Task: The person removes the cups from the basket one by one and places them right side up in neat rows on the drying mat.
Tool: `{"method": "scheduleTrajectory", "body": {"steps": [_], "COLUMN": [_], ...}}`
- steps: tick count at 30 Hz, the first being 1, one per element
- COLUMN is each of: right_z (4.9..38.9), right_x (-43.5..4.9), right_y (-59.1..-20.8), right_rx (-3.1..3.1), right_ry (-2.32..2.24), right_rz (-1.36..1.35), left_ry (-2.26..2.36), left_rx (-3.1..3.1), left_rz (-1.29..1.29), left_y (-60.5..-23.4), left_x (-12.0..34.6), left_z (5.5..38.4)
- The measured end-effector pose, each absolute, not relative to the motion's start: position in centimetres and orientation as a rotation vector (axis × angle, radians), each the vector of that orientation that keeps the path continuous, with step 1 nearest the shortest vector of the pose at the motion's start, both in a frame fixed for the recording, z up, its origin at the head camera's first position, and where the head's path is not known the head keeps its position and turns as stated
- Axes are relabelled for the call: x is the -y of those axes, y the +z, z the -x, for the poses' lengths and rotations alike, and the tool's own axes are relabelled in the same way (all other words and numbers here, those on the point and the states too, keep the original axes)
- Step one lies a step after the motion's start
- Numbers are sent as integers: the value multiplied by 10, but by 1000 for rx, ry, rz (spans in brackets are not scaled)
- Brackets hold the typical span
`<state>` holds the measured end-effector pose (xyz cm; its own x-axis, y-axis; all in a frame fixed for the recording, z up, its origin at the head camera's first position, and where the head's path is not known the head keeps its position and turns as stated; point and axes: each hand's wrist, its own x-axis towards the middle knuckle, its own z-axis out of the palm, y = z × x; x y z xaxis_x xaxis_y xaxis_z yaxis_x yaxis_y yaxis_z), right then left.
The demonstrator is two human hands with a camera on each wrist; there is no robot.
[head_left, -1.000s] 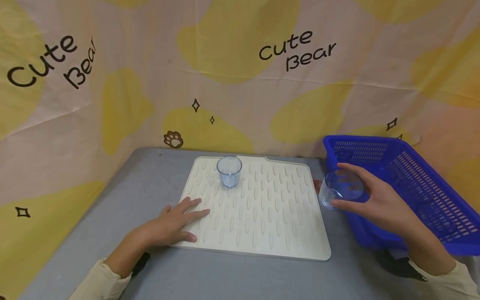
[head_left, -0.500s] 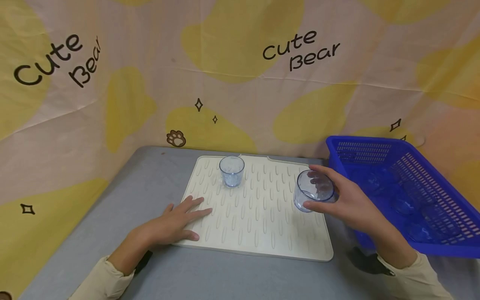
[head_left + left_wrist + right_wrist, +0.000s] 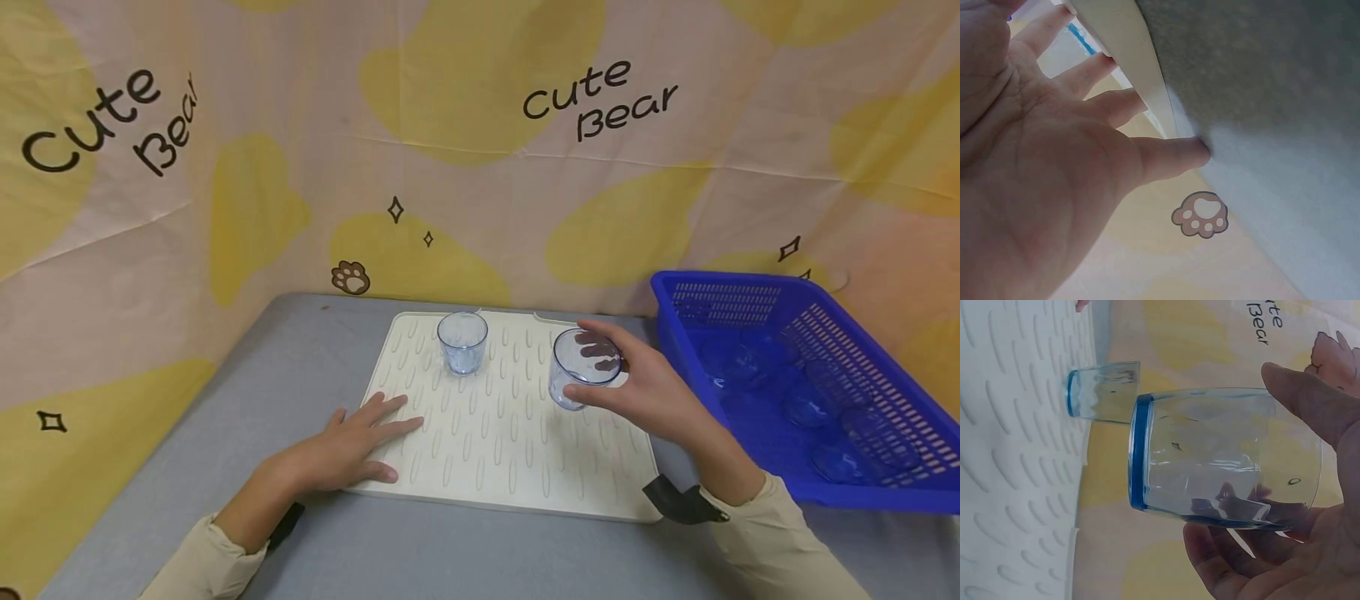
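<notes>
Between the thumb and fingers of my right hand point(image 3: 648, 392) is a clear bluish drinking glass point(image 3: 566, 383), held upright over the right part of a white ridged mat point(image 3: 495, 467). In the right wrist view this glass point(image 3: 1210, 456) has a thick blue base, and a gap shows between it and the mat. A second drinking glass point(image 3: 462, 346) stands upright on the mat's back left part. My left hand point(image 3: 337, 454) lies with spread, straight fingers on the mat's left edge. The left wrist view shows that hand's fingertips point(image 3: 1194, 152) touching the mat's edge and the grey table.
A blue plastic basket point(image 3: 750, 287) stands right of the mat, with several clear glasses point(image 3: 810, 404) inside. Grey table surface point(image 3: 442, 550) surrounds the mat. A printed cloth point(image 3: 480, 108) hangs behind the table.
My right hand has carried the glass leftward from beside the basket to above the mat. The left hand and the standing glass have kept their places.
</notes>
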<state>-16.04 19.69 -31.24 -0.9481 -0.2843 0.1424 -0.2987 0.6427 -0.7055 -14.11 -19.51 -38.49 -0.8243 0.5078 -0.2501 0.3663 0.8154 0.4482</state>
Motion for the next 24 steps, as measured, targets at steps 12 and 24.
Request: {"method": "scheduleTrajectory", "body": {"steps": [12, 24], "right_z": [183, 203], "right_x": [-172, -145], "right_y": [-335, -354], "right_rx": [2826, 2809], "right_ry": [1278, 1306], "right_rz": [-475, -444], "left_ry": [554, 551], "left_rx": [-2640, -2649], "left_rz": [-650, -656], "left_y": [-386, -388], "left_x": [196, 196], "left_z": [140, 142]}}
